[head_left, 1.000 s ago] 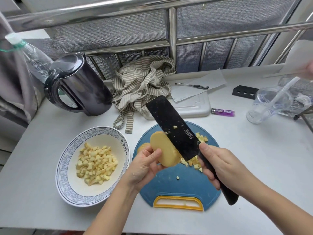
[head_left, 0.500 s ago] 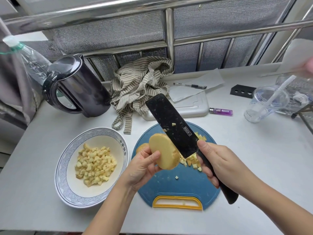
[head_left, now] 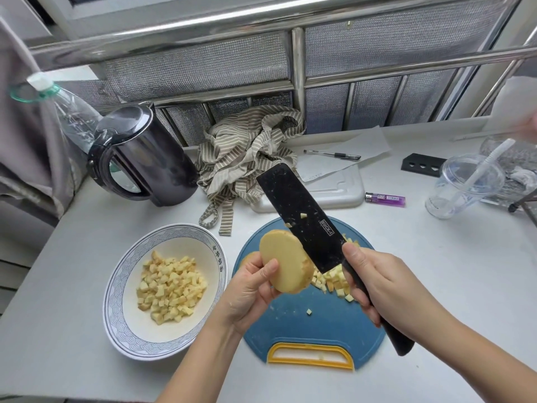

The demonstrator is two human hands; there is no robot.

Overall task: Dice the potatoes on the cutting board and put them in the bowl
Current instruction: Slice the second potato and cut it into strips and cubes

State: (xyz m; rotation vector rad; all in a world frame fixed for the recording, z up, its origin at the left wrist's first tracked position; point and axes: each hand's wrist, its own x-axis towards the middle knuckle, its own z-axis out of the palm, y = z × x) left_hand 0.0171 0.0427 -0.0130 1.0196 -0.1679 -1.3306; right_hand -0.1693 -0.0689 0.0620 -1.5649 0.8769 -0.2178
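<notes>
Nothing much has shifted: the bowl (head_left: 112, 301) at left holds a heap of dice (head_left: 171, 289), my left hand (head_left: 250, 289) pinches an uncut potato slice (head_left: 286, 264) above the cutting board (head_left: 305, 330), a small diced pile (head_left: 334, 282) waits there, and my right hand (head_left: 386, 286) grips the knife (head_left: 302, 216), so I judge it past halfway.

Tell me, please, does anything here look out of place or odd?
Potato bits cling to the flat of the knife, and one cube lies alone on the cutting board, apart from the diced pile. The left hand holds a potato slice in the air, not on the board.
</notes>
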